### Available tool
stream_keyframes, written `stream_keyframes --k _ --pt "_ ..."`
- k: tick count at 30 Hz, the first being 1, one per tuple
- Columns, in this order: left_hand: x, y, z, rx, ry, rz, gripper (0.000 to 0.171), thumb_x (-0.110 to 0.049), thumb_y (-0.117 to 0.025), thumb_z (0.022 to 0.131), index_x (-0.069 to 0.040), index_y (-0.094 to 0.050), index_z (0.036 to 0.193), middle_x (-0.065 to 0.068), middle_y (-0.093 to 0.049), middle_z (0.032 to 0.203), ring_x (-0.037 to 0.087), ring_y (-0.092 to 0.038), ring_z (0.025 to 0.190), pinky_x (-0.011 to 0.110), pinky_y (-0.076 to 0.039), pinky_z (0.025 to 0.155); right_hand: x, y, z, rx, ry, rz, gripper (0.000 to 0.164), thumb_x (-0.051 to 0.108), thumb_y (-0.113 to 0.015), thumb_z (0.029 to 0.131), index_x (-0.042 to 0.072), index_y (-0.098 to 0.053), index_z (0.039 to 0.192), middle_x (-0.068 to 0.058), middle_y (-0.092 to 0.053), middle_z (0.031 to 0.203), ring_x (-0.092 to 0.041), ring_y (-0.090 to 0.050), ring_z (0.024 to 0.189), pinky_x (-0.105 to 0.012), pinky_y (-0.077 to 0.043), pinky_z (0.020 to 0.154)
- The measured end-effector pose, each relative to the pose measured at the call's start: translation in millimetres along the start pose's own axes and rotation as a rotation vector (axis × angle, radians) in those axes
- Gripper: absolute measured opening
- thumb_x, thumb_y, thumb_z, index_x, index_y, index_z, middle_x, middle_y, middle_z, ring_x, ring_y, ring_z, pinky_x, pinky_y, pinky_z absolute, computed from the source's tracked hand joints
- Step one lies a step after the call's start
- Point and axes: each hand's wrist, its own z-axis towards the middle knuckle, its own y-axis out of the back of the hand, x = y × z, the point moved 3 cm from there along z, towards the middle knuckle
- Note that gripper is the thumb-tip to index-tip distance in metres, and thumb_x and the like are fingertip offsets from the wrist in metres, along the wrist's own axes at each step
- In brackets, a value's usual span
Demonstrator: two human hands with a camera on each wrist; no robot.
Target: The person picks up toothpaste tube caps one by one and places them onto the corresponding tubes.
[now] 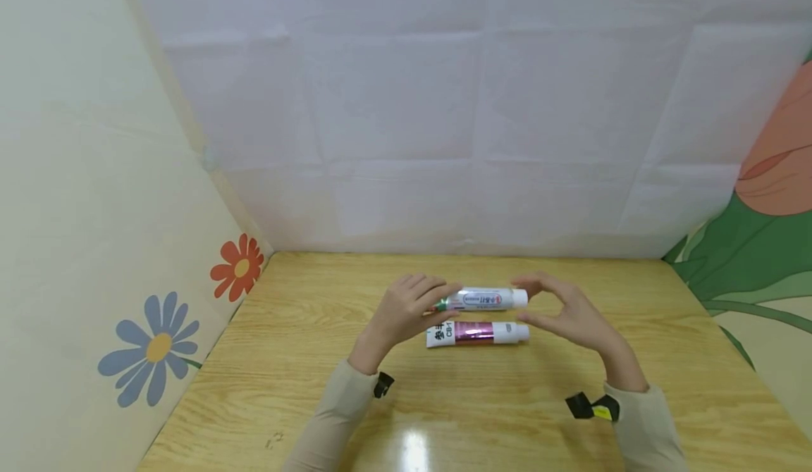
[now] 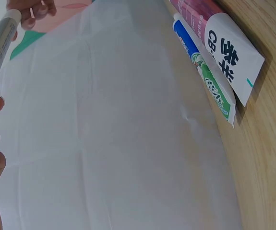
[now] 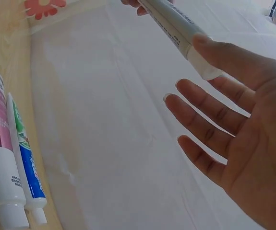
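Note:
My left hand (image 1: 409,306) grips a silver-white toothpaste tube (image 1: 482,299) by its left end, thumb below and fingers above. The tube is raised over the table, with its white cap (image 1: 519,298) pointing right. Around that cap my right hand (image 1: 580,317) has thumb and fingers spread apart; in the right wrist view the thumb (image 3: 229,57) overlaps the cap end and the other fingers are loosely extended. On the table lies a pink and white toothpaste tube (image 1: 476,332), cap to the right. Beside it is a smaller green and blue toothpaste tube (image 2: 207,74).
The wood-grain table (image 1: 304,359) meets a creased white sheet (image 1: 393,106) at the back. Flower-patterned panels stand at the left (image 1: 63,197) and right (image 1: 761,246). Black straps sit at both wrists.

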Motion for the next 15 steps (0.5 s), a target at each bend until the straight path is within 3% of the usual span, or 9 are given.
stream_keyframes --k 4,15 --pt "0.2 -0.2 -0.2 0.000 0.005 -0.005 0.048 -0.036 -0.077 0.072 -0.015 -0.065 0.113 -0.001 -0.067 0.091 0.007 -0.058 0.072 0.019 -0.050 0.068 14.4 4.4 1.5 -0.012 0.019 0.001 0.045 0.000 -0.074 0.075 0.005 -0.058 0.116 0.002 -0.064 0.102 -0.007 -0.057 0.093 -0.032 -0.041 0.091" --pt "-0.9 0.2 -0.3 0.010 0.003 -0.005 0.053 -0.035 -0.081 0.067 -0.014 -0.065 0.113 -0.001 -0.067 0.092 0.008 -0.058 0.074 0.019 -0.050 0.068 16.8 5.0 2.0 -0.017 0.028 0.014 0.033 0.001 -0.071 0.078 0.008 -0.062 0.108 0.003 -0.065 0.098 -0.007 -0.059 0.090 -0.030 -0.041 0.090"
